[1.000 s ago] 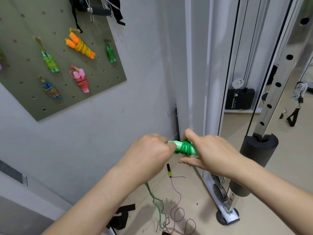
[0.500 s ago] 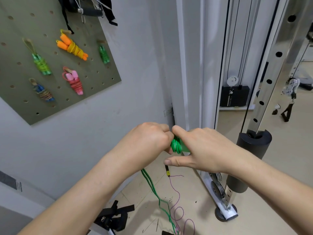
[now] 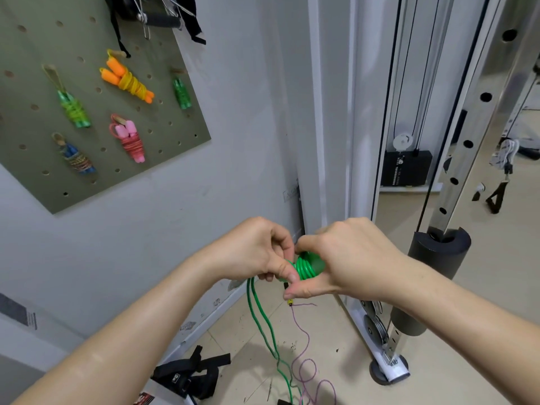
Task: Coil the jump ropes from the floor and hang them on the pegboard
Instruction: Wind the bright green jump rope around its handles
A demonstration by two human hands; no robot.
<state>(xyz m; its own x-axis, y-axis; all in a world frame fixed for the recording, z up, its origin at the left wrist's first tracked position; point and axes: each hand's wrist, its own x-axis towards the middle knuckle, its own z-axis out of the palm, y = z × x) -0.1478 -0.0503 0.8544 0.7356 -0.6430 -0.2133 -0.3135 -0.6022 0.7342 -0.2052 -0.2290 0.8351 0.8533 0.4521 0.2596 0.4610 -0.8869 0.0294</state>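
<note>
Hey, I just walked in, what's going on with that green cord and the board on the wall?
A person appears to be coiling a green jump rope. Both the left hand and the right hand grip the bundle, where several turns of cord wrap the handles. The rest of the cord hangs down to the floor, next to a purple rope lying loose there. Five coiled ropes already hang on the pegboard; this one is not up yet.

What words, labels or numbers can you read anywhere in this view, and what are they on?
Nothing reads clearly.
Sticker on the grey ledge, lower left: print too blurred.
Black box in the cable machine: white marks too small.
Black strap on the floor: white tag, unreadable.
Green jump rope: no print seen.
</note>
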